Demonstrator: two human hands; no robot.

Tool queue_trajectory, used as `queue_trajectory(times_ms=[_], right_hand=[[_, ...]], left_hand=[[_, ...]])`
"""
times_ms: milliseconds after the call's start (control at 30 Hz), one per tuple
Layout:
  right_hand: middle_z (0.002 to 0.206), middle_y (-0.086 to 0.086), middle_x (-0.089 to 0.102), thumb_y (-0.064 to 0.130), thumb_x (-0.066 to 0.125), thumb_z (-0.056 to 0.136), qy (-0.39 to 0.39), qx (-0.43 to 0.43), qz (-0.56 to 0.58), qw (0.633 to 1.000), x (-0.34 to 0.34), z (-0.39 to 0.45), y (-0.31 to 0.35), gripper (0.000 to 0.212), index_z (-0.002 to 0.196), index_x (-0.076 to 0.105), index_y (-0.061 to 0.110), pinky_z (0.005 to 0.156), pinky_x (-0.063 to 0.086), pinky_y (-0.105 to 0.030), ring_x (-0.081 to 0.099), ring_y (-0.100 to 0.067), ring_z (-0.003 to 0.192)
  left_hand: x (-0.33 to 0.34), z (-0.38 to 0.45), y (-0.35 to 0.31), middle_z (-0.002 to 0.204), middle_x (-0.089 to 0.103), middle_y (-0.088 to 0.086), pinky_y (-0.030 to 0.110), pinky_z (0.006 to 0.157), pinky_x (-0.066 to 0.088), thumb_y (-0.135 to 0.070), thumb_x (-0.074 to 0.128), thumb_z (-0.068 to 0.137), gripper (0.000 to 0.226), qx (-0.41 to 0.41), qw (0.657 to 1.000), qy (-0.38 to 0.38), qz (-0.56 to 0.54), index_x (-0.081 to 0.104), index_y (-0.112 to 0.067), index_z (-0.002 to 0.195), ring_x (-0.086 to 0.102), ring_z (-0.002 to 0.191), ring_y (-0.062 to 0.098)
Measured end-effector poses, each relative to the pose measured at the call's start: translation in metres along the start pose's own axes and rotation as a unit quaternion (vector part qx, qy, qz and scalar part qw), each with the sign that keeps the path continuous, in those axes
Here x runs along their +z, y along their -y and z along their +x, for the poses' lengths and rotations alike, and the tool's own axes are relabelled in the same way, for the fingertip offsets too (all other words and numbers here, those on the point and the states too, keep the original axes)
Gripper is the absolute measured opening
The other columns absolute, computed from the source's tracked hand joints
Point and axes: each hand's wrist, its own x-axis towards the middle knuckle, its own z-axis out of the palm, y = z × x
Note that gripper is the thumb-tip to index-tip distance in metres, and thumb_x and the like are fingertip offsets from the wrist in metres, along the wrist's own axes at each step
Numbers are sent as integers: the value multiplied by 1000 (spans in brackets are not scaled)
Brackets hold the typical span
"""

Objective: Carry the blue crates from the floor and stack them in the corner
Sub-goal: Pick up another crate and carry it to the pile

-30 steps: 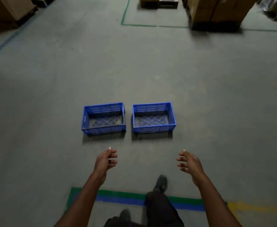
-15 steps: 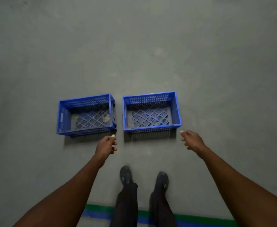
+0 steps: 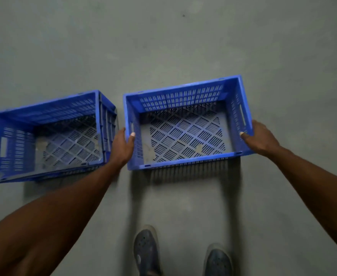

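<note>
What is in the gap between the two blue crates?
In the head view, the left hand fills it, gripping the right crate; the left crate sits beside it.

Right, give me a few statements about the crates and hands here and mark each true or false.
1. Both hands, the left hand and the right hand, grip the right crate. True.
2. The left crate is stacked on the other. False: it sits beside it on the floor.
3. The gripped crate is full of boxes. False: its slotted bottom shows bare, apart from small pale patches.
4. Two shoes show below the crates. True.
</note>
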Motion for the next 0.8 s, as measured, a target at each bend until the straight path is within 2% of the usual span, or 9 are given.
queue_trajectory(times_ms=[100, 200, 233, 333, 400, 467, 567, 633, 800], right_hand=[[158, -23, 31, 47, 61, 93, -46, 14, -9, 999, 15, 49, -8, 82, 153, 26, 3, 113, 33, -48, 37, -42, 141], [144, -25, 48, 49, 56, 95, -65, 37, 53, 996, 26, 86, -3, 68, 143, 39, 3, 103, 42, -46, 51, -43, 127], [137, -24, 55, 49, 54, 97, -72, 45, 85, 993, 27, 95, 1, 62, 139, 44, 5, 98, 44, -44, 55, -43, 121], [121, -29, 63, 51, 40, 102, -117, 66, 138, 981, 26, 117, 10, 57, 118, 61, -1, 88, 44, -41, 59, -44, 110], [113, -31, 66, 50, 34, 104, -136, 89, 158, 974, 24, 127, 11, 64, 106, 68, -4, 84, 45, -42, 61, -45, 104], [107, -26, 70, 54, 34, 102, -131, 104, 217, 962, 23, 131, 14, 64, 100, 68, 0, 72, 50, -42, 65, -41, 83], [86, -18, 67, 61, 39, 98, -89, 123, 321, 935, 22, 129, 16, 58, 93, 62, 8, 50, 47, -33, 55, -26, 52], [73, -11, 59, 68, 41, 94, -75, 123, 322, 936, 18, 119, 16, 61, 89, 61, 11, 48, 43, -31, 49, -23, 49], [63, -6, 49, 67, 41, 96, -56, 127, 320, 937, -8, 77, 20, 60, 85, 62, 12, 48, 36, -30, 40, -21, 47]], left_hand=[[31, 51, 10, 132, 60, 17, 54, 99, 50, -78, 41, 86, 82, -37, 998, -32, -34, 48, -13, 136, 60, 119, 36], [49, 76, 8, 125, 62, 18, 48, 95, 51, -58, 44, 98, 60, -76, 991, -58, -95, 49, -10, 134, 62, 110, 35], [51, 87, 14, 119, 64, 19, 47, 90, 53, -60, 41, 98, 61, -87, 988, -69, -107, 54, -8, 129, 64, 104, 36], [52, 107, 31, 87, 66, 21, 48, 72, 56, -75, 36, 87, 69, -126, 974, -72, -177, 63, -12, 96, 65, 74, 40], [54, 103, 21, 71, 56, 9, 36, 57, 47, -60, 37, 99, 48, -129, 964, -55, -224, 56, -19, 84, 52, 54, 26], [57, 103, 15, 69, 53, 4, 29, 50, 41, -50, 35, 106, 42, -127, 960, -49, -244, 54, -20, 84, 46, 49, 19], [53, 107, 22, 66, 52, 1, 28, 49, 37, -57, 35, 104, 47, -124, 956, -36, -264, 58, -20, 84, 42, 49, 17], [45, 104, 21, 64, 50, -2, 28, 51, 37, -61, 36, 101, 50, -142, 956, -17, -255, 59, -22, 81, 41, 49, 15], [11, 77, 4, 60, 47, -5, 29, 52, 36, -66, 38, 98, 51, -146, 955, 17, -258, 57, -23, 79, 39, 50, 15]])
